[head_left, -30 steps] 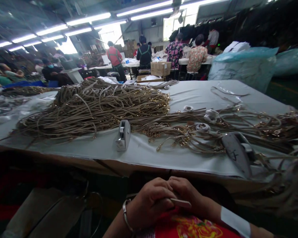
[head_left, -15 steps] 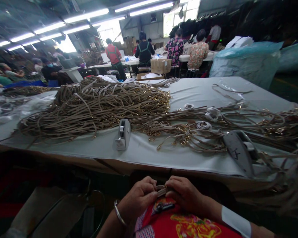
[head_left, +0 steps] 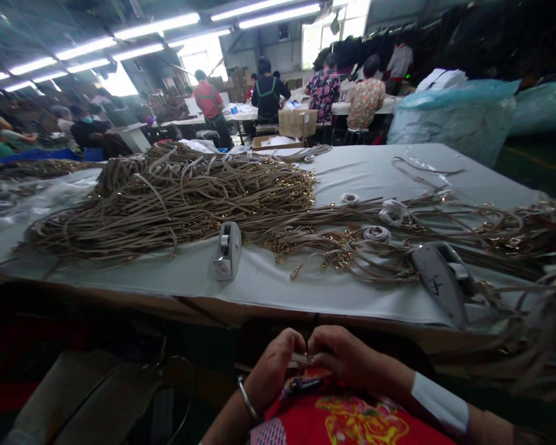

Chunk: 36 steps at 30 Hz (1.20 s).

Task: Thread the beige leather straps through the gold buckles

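Note:
Close together over my lap, my left hand [head_left: 277, 363] and my right hand [head_left: 345, 353] both have their fingers curled inward, pinching a narrow beige strap [head_left: 299, 359]. Only a short piece of it shows between the fingers; the rest is hidden by the hands. A silver bangle circles my left wrist, and a white band covers part of my right forearm. Just below the hands lies a red flowered apron [head_left: 352, 420] with a small dark object on it. Ahead, the table carries a large heap of similar straps [head_left: 167, 198] with gold-coloured metal hooks.
A grey tape dispenser [head_left: 228, 250] stands near the front edge of the white-covered table [head_left: 185, 278]. Another marked dispenser [head_left: 438, 281] is to the right, among more straps [head_left: 514, 228] and white rolls [head_left: 377, 233]. Several people work at tables behind, near a cardboard box [head_left: 297, 123].
My left hand has moved right and slightly up, closing the gap to my right hand. Less of the strap shows between them. The view has shifted slightly.

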Available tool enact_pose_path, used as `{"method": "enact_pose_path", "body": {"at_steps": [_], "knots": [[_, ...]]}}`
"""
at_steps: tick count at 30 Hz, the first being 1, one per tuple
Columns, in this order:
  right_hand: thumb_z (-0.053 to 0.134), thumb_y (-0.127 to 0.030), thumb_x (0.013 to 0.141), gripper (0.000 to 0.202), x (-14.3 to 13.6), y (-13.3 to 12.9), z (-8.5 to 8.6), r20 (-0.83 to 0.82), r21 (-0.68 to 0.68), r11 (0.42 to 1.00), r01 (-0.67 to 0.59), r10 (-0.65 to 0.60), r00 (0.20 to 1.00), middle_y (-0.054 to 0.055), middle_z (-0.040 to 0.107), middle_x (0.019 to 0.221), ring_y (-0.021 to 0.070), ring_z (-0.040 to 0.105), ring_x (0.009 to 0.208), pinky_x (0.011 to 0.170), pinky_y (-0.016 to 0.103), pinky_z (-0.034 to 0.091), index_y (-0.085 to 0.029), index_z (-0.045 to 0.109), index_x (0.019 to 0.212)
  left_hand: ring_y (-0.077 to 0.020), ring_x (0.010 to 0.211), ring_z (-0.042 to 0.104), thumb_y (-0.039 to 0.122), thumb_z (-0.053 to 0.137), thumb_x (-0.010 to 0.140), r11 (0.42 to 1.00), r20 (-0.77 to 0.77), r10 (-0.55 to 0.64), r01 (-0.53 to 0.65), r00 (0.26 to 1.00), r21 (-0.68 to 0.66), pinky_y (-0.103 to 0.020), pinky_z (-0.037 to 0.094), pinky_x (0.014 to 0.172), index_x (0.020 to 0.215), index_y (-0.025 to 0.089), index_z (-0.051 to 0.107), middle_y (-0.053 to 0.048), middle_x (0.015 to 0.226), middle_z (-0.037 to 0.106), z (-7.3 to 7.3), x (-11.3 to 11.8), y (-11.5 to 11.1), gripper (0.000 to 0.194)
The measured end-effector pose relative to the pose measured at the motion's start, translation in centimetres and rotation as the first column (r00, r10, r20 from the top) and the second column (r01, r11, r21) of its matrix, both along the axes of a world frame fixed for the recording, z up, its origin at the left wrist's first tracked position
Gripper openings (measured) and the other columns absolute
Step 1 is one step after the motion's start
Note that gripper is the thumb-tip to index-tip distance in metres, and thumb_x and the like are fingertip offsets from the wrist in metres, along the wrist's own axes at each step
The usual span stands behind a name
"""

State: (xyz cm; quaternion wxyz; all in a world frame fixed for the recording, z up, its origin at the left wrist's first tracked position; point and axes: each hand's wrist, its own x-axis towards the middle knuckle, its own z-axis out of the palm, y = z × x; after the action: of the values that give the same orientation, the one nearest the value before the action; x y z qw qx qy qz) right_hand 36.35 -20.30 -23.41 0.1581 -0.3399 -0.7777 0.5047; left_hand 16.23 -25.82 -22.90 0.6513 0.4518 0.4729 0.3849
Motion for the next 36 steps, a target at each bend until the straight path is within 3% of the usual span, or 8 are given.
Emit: {"method": "enact_pose_path", "body": {"at_steps": [4, 8, 11, 15, 19, 25, 29, 36], "knots": [[0.062, -0.020, 0.083, 0.006, 1.1, 1.2, -0.3, 0.038, 0.000, 0.999, 0.054, -0.054, 0.998, 0.000, 0.064, 0.078, 0.0149, 0.055, 0.074, 0.067, 0.025, 0.043, -0.017, 0.063, 0.078, -0.0081, 0.053, 0.046, 0.076, 0.045, 0.083, 0.925, 0.326, 0.330, -0.234, 0.886, -0.298, -0.020, 0.035, 0.050, 0.091, 0.014, 0.060, 0.002, 0.069, 0.051, -0.3, 0.9, -0.2, 0.065], [0.057, -0.028, 0.089, 0.015, 2.8, 3.3, -0.2, 0.029, 0.021, 0.995, 0.096, -0.097, 0.995, 0.001, 0.063, 0.079, 0.0155, 0.053, 0.073, 0.069, 0.026, 0.044, -0.017, 0.062, 0.079, -0.0030, 0.045, 0.040, 0.072, 0.055, 0.081, 0.817, 0.313, 0.560, -0.449, 0.767, -0.363, -0.015, 0.026, 0.042, 0.092, 0.015, 0.058, 0.004, 0.070, 0.053, -0.1, 0.9, -0.4, 0.058], [0.059, -0.033, 0.088, 0.019, 3.2, 4.3, 0.2, -0.035, -0.073, 0.991, 0.111, -0.113, 0.993, 0.001, 0.064, 0.076, 0.0152, 0.053, 0.071, 0.067, 0.026, 0.043, -0.017, 0.064, 0.080, -0.0047, 0.044, 0.042, 0.074, 0.052, 0.082, 0.840, 0.207, 0.503, -0.420, 0.839, -0.343, -0.016, 0.022, 0.042, 0.091, 0.016, 0.058, 0.002, 0.069, 0.058, 0.0, 0.7, -0.5, 0.059], [0.063, -0.044, 0.086, 0.029, 2.2, 4.5, 0.9, -0.121, -0.248, 0.955, 0.164, -0.199, 0.973, -0.001, 0.062, 0.068, 0.0133, 0.051, 0.063, 0.061, 0.024, 0.040, -0.015, 0.065, 0.079, -0.0074, 0.042, 0.040, 0.075, 0.056, 0.077, 0.940, -0.070, 0.166, -0.179, 0.984, -0.292, -0.020, 0.023, 0.043, 0.077, 0.015, 0.059, 0.001, 0.058, 0.060, -0.1, 0.6, -0.4, 0.060], [0.067, -0.050, 0.082, 0.036, 0.8, 3.8, 1.0, -0.275, -0.373, 0.905, 0.202, -0.316, 0.908, 0.000, 0.061, 0.067, 0.0133, 0.053, 0.063, 0.063, 0.025, 0.043, -0.015, 0.064, 0.077, -0.0073, 0.039, 0.034, 0.072, 0.054, 0.081, 0.961, -0.100, -0.108, 0.078, 0.989, -0.266, -0.023, 0.020, 0.042, 0.064, 0.012, 0.064, 0.002, 0.048, 0.051, -0.2, 0.3, -0.1, 0.063], [0.086, -0.040, 0.060, 0.075, 0.2, 0.8, -2.0, -0.366, -0.652, 0.753, -0.088, -0.211, 0.906, 0.007, 0.067, 0.119, 0.0255, 0.063, 0.106, 0.090, 0.037, 0.050, -0.023, 0.056, 0.127, -0.0037, 0.043, 0.034, 0.047, 0.074, 0.078, 0.940, 0.312, 0.223, -0.118, 0.924, -0.320, -0.017, 0.022, 0.044, 0.071, 0.014, 0.058, 0.005, 0.055, 0.050, 0.3, -1.2, 0.1, 0.038], [0.081, -0.035, 0.069, 0.030, 0.4, 0.1, -3.0, -0.228, -0.595, 0.803, 0.011, -0.183, 0.956, 0.001, 0.072, 0.083, 0.0200, 0.066, 0.079, 0.079, 0.033, 0.052, -0.015, 0.072, 0.089, -0.0038, 0.042, 0.045, 0.038, 0.075, 0.079, 0.934, 0.356, 0.179, -0.045, 0.917, -0.354, -0.015, 0.029, 0.042, 0.076, 0.012, 0.060, -0.002, 0.062, 0.063, 0.0, -2.1, -0.4, 0.030], [0.078, -0.043, 0.075, 0.032, 1.4, 1.8, -1.1, -0.299, -0.583, 0.809, 0.073, -0.297, 0.907, 0.002, 0.072, 0.078, 0.0163, 0.063, 0.072, 0.073, 0.030, 0.052, -0.014, 0.074, 0.086, -0.0089, 0.050, 0.061, 0.029, 0.072, 0.082, 0.885, 0.412, 0.189, 0.027, 0.891, -0.464, -0.016, 0.046, 0.047, 0.098, 0.007, 0.068, -0.012, 0.076, 0.072, -0.5, -2.2, -0.6, 0.027]]}}
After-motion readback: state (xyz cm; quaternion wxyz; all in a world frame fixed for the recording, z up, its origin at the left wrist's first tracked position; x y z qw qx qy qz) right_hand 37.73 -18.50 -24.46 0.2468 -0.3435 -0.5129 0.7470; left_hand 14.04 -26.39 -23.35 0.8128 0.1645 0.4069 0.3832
